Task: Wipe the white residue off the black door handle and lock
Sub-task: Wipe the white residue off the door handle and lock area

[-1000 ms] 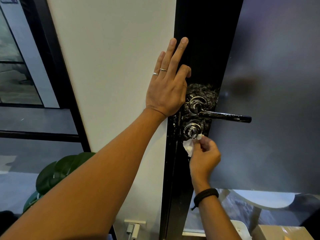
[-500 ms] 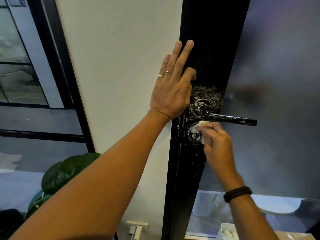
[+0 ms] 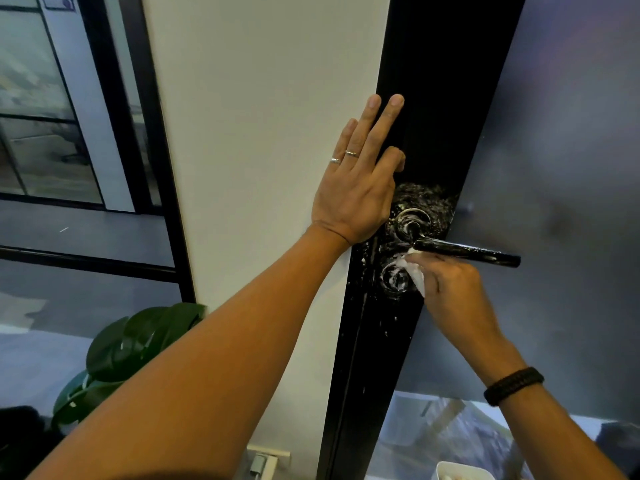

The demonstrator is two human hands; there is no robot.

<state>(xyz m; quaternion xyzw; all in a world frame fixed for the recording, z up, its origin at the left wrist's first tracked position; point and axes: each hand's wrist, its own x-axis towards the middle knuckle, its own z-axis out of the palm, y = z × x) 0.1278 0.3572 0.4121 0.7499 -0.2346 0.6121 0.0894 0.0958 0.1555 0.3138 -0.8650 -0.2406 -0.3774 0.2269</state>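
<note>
In the head view, the right hand [image 3: 450, 289] had risen from under the round lock [image 3: 396, 277] and pinched a crumpled white tissue [image 3: 415, 275] between lock and black lever handle [image 3: 467, 252], so wiping had likely only begun. The left hand [image 3: 356, 188] lay flat, fingers straight, across white wall [image 3: 259, 133] and glossy black door frame [image 3: 443, 81]. White residue [image 3: 426, 199] speckled the rose plate above.

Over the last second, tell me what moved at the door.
The right hand, pinching the white wipe, rose from under the lock to just beneath the handle. The left hand stayed flat against the door edge; white residue remains.
</note>
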